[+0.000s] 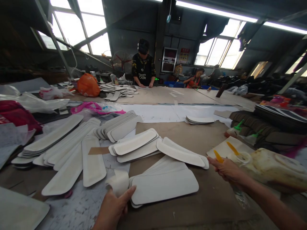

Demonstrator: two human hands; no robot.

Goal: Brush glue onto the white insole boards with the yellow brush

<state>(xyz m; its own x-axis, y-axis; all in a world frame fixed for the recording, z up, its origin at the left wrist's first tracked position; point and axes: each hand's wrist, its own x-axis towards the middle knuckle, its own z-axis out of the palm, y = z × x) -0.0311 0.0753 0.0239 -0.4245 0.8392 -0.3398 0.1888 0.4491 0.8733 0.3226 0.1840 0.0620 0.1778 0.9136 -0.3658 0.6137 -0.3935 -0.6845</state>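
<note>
My left hand (112, 207) is at the bottom centre, fingers closed on a curled white piece (119, 181) at the left end of a stack of flat white oblong pieces (165, 186). My right hand (226, 169) reaches out to the right and pinches a small yellow tool (218, 156) near a yellowish glue-stained container (271, 166). A second yellow tool (232, 148) lies on a white board just beyond it.
Several more stacks of white oblong pieces (134, 143) spread across the brown work table (192, 137), long ones (55, 137) to the left. Dark folded material (263, 127) is piled at right. A person (143, 65) works at the far table, beside an orange bag (88, 85); another sits further back.
</note>
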